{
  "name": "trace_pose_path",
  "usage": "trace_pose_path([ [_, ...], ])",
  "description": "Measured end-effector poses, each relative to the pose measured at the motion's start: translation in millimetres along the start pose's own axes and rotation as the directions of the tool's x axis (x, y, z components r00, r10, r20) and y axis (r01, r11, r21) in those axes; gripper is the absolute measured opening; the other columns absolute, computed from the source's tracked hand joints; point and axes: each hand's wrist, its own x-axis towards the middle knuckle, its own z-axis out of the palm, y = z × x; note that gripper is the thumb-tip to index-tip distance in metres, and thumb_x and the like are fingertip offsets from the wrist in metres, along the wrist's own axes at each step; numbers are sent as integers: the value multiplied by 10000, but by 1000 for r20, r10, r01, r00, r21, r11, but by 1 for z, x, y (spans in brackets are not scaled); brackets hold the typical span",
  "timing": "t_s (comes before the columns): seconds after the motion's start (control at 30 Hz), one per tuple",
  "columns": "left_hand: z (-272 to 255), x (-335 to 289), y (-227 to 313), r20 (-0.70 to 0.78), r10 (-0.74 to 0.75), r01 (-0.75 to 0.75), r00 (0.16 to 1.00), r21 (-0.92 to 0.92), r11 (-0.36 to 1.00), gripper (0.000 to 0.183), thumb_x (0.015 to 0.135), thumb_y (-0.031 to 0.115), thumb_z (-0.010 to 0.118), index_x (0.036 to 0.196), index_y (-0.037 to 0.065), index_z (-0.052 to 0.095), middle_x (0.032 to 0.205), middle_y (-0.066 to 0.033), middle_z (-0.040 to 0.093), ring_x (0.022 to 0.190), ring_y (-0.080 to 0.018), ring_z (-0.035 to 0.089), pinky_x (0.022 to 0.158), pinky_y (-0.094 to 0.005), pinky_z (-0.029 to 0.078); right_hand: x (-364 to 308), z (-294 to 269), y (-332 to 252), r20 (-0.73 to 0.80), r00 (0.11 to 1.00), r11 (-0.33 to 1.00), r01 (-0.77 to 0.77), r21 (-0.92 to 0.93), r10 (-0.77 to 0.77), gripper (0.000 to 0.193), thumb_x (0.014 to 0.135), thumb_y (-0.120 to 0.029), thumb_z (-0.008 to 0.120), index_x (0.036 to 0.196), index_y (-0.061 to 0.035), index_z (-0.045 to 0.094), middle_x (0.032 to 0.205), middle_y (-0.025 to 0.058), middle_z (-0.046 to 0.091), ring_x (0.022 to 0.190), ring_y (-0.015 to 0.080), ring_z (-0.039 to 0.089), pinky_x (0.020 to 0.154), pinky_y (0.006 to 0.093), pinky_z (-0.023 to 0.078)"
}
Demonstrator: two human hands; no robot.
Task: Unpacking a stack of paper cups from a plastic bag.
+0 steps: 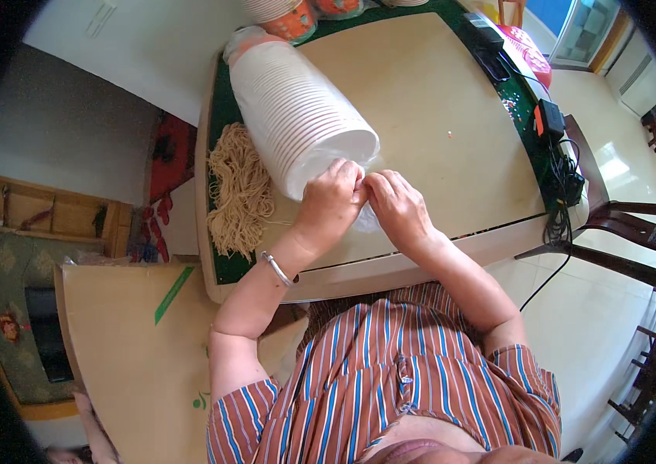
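A long stack of white paper tubs [289,108] lies on its side on the table, nested inside a see-through plastic bag [367,222]. Its open end points toward me. Just in front of that end, my left hand [332,199] is closed with its fingertips pinching the bag's gathered mouth. My right hand [398,207] is closed on the same plastic, its fingers meeting those of the left. The fingertips partly hide the bit of film between them. To the left of the stack rests a bundle of cream string [237,189].
More bagged tubs, orange-patterned [293,22], stand at the table's far edge. Along the right edge run black adapters and cables [564,185]. A large cardboard box [134,340] is at my left. Dark wooden chairs [645,228] stand to the right of the table [452,100].
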Motion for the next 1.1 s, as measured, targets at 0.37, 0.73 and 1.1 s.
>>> trace_pose_path([
  [0.37, 18, -9, -6, -113, -93, 74, 989, -165, 984, 82, 858, 41, 715, 865, 20, 636, 806, -126, 666, 684, -252, 666, 626, -370, 537, -2, 7, 11, -37, 999, 998, 16, 64, -14, 212, 836, -64, 705, 984, -51, 553, 930, 132, 606, 856, 317, 643, 729, 392, 559],
  [0.73, 2, -18, 3, -127, -7, -9, 992, -126, 992, 138, 859, -26, 698, 986, 21, 669, 938, -108, 671, 817, -230, 684, 731, -359, 573, 1, -1, 9, -112, 984, 990, 140, 33, -136, 232, 775, 12, 702, 977, -33, 596, 929, 110, 633, 831, 281, 657, 696, 375, 566],
  [1.1, -28, -14, 5, 109, 190, -209, 976, 205, 956, 178, 865, 5, 566, 1037, -31, 591, 968, -183, 639, 889, -344, 674, 762, -429, 570, 24, -24, 14, 174, 885, 898, 440, -18, -431, 280, 804, -80, 634, 1068, -12, 571, 938, 96, 567, 859, 253, 607, 680, 356, 550],
])
